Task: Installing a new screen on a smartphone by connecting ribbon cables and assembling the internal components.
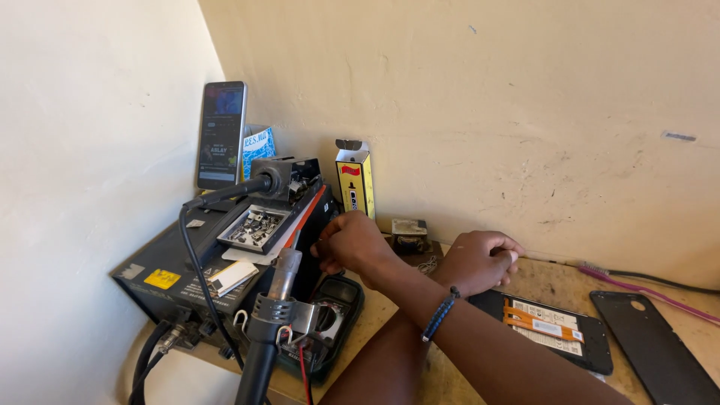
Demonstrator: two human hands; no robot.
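Crossing your forearms over the counter (pixel 555 289), you hold your right hand (pixel 352 244) curled at the rework station (pixel 217 259), at ten o'clock, whether gripping anything I cannot tell, while your left hand (pixel 480 261), fisted, steadies the opened phone (pixel 551 326) beneath it.

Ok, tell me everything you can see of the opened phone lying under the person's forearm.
The opened phone lies flat on the worn wooden bench, back cover off. Its black frame surrounds a pale battery crossed by an orange flex strip. The forearm covers its near-left end, and the closed hand rests above its far end; contact cannot be told. A separate black back cover lies just right of it, apart.
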